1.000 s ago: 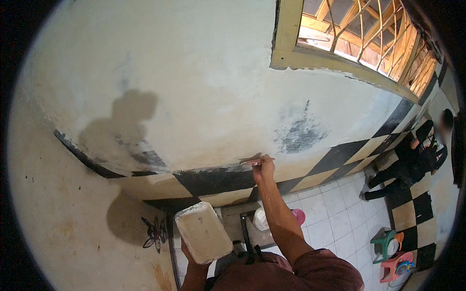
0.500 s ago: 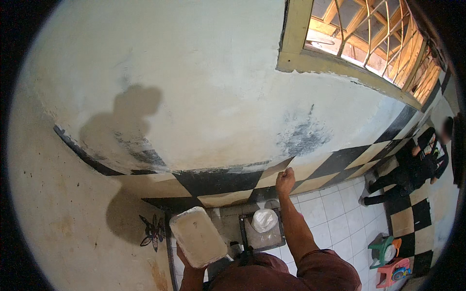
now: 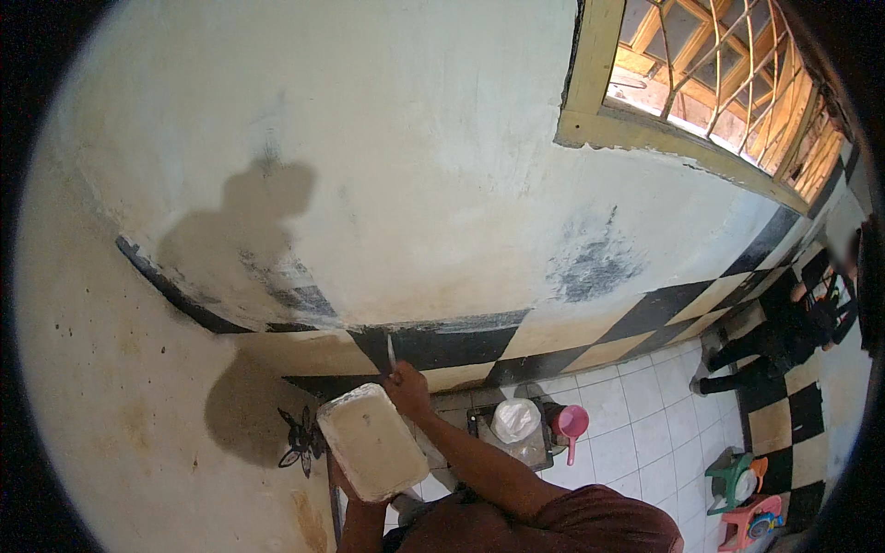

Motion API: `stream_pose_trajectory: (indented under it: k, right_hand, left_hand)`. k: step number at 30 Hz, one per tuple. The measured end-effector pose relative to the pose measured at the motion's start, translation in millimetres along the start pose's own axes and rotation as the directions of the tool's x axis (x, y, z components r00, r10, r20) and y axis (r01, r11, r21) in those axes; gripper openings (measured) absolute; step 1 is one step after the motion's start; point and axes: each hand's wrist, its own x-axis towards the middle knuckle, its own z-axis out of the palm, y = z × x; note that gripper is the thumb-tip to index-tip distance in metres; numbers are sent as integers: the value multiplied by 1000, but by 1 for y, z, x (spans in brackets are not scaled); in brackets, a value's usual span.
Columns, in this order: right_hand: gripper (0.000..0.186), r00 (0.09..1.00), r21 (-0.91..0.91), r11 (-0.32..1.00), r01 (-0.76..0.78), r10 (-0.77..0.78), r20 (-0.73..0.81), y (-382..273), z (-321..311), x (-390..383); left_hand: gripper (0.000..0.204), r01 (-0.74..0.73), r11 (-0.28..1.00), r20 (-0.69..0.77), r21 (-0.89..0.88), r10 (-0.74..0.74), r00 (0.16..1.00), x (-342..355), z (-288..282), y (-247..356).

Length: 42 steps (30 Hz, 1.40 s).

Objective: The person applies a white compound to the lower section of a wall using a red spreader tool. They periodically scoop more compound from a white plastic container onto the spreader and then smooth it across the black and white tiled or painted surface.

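My right hand is closed around a putty knife, its thin blade seen edge-on and pointing up at the black-and-cream checked band of the wall. Just below and left of that hand is a whitish rectangular tub, smeared along its rim, with beige paste in it. My left hand supports the tub from its lower left side, most of its fingers hidden beneath. Cream filler covers much of the wall, with dark, rough patches showing through.
A white plastic bag sits on a dark-framed stand, beside a pink dipper. A barred window is at upper right. Another person stands at far right, near green and pink stools.
My right hand has swung left with the putty knife, from the wall's checked band to beside the tub. The pink dipper has come into view. The view has shifted slightly.
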Motion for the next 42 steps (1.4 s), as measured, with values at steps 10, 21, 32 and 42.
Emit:
stream_pose_trajectory:
  k: [10,21,32,42]
  right_hand:
    - [7,728,780,283,-558,618,297,82,-126,-17]
    - [6,681,994,21,-110,730,59,74,-66,113]
    - [20,757,311,878,-365,474,-450,102,-99,-10]
    - [8,828,-321,942,-93,-106,-550,157,-16,45]
  left_hand:
    - [61,77,993,46,-93,-73,996,21,43,15]
    - [57,202,965,22,-167,-201,979,24,36,43]
    - [60,129,983,-22,-130,-133,991,25,-6,75]
    - [83,20,996,-49,-88,-25,998,13,-58,86]
